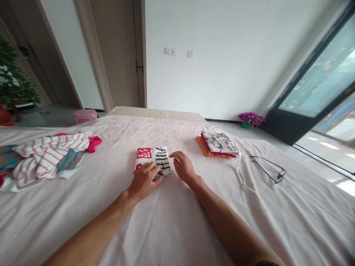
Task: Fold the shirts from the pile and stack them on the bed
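A folded white cloth piece (141, 155) with a red block print and black letters lies on the pale pink sheet. My left hand (146, 179) rests on its near part, fingers stretched out flat and the thumb toward the right. Just off its right edge is my right hand (183, 166), with fingers slightly bent and apart, holding nothing. To the right sits a stack of folded cloths (219, 145), orange and dark red below, with a white printed one on top and white cords trailing from it.
Crumpled striped clothes (50, 155) are heaped at the left. Black-framed glasses (273, 171) lie on the sheet (172, 229) at the right. Beyond it are a pink stool (85, 115), purple flowers (251, 119) in a green pot, and a leafy plant (15, 83).
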`<state>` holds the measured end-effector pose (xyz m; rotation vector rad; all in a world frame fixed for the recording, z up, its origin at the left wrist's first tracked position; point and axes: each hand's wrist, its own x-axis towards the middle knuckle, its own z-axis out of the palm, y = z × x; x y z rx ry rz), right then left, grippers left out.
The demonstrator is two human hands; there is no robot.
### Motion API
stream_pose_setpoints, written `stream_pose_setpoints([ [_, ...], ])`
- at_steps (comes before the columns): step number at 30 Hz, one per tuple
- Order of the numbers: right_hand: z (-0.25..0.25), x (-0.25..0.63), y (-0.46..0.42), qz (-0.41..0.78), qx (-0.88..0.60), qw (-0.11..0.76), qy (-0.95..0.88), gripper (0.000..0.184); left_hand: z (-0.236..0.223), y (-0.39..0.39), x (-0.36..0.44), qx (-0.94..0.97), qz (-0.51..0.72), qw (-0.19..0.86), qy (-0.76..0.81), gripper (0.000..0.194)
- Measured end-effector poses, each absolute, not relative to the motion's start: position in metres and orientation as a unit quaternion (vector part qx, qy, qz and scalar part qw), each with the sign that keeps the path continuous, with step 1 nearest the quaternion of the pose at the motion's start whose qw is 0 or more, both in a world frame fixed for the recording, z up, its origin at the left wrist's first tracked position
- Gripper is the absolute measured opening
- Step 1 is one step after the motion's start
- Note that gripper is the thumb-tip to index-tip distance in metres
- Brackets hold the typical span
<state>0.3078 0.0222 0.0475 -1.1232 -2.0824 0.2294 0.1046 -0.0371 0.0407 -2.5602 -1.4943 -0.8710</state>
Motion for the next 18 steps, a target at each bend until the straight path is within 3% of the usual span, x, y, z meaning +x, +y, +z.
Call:
stream_pose_setpoints([
  [3,0.050,0.300,0.013,0.074,-0.374,0.313,-0.870,0.044,0.041,-0.038,0.105,-0.826,-0.284,0.024,-0.486,0.021],
  [7,0.039,0.297,0.007,0.083,-0.398,0.157,-0.900,0.054,0.040,-0.043,0.105,-0.815,-0.285,0.016,-0.504,0.029],
  [9,0.034,0.298,0.008,0.086,-0.405,0.126,-0.902,0.053,0.042,-0.044,0.103,-0.804,-0.276,0.006,-0.527,0.032],
  [14,0.038,0.303,0.015,0.120,-0.429,0.178,-0.877,0.046,0.053,-0.032,0.096,-0.758,-0.292,-0.007,-0.583,0.035],
  [18,0.052,0.299,0.024,0.127,-0.459,0.211,-0.853,0.048,0.042,-0.023,0.094,-0.793,-0.286,0.038,-0.537,0.033],
])
